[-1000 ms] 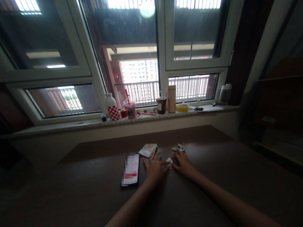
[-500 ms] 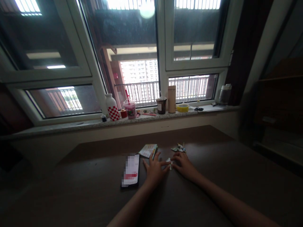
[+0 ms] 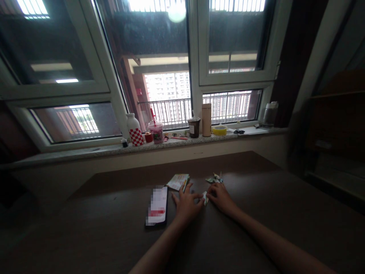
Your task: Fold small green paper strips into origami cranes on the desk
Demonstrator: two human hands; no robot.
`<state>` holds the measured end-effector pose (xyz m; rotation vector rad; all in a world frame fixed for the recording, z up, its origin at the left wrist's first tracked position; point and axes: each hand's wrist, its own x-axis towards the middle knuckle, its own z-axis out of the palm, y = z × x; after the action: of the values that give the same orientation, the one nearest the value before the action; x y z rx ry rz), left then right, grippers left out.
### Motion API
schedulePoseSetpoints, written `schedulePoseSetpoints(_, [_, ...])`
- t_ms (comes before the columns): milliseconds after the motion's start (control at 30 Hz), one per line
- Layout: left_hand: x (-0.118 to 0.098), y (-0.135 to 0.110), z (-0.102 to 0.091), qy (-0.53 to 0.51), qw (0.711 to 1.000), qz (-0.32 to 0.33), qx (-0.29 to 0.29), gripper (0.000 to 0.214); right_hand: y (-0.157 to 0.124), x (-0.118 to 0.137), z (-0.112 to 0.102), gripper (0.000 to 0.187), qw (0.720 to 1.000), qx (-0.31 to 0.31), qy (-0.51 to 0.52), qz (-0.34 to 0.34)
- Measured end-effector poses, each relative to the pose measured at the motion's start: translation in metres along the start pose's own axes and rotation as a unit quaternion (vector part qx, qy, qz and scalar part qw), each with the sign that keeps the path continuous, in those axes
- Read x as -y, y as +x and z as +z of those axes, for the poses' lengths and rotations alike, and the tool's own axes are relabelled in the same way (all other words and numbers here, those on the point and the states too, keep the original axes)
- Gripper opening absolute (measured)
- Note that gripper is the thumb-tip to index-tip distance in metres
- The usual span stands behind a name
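A small folded piece of pale printed paper [image 3: 205, 198] is on the dark table between my two hands. My left hand [image 3: 187, 204] pinches its left side with thumb and forefinger, while the other fingers are spread toward the booklet-like stack of printed paper [image 3: 177, 182]. My right hand [image 3: 221, 197] has its fingertips closed on the paper's right edge. Just beyond the right hand lie several folded paper pieces [image 3: 214, 178] with pointed ends, partly hidden by its knuckles. A phone [image 3: 157, 207] with a lit, blurred screen lies left of my left hand.
The brown table [image 3: 108, 236] meets a wall below a windowsill. On the sill stand a checkered white bottle [image 3: 135, 130], a pink drink cup [image 3: 156, 133], a dark cup [image 3: 194, 128], a tan flask [image 3: 206, 120], yellow tape [image 3: 219, 131] and scissors [image 3: 238, 132].
The fingertips of my right hand have come closer to the small paper. The paper looks narrower and more upright between my hands. The phone and other papers stay put.
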<state>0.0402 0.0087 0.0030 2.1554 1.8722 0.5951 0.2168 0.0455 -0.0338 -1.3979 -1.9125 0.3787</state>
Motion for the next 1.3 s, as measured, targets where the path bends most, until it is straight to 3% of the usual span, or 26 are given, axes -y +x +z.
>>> schedulePoseSetpoints(1033, [-0.0081, 0.0007, 0.0073, 0.016, 0.999, -0.029, -0.01, 0.03, 0.0007, 0.0062, -0.0015, 0.01, 0.999, 0.017, -0.047, 0.02])
schedulePoseSetpoints(1300, [-0.0098, 0.003, 0.0013, 0.021, 0.999, -0.037, 0.032, 0.031, 0.0003, 0.0069, -0.0022, 0.009, 0.998, 0.018, -0.055, 0.013])
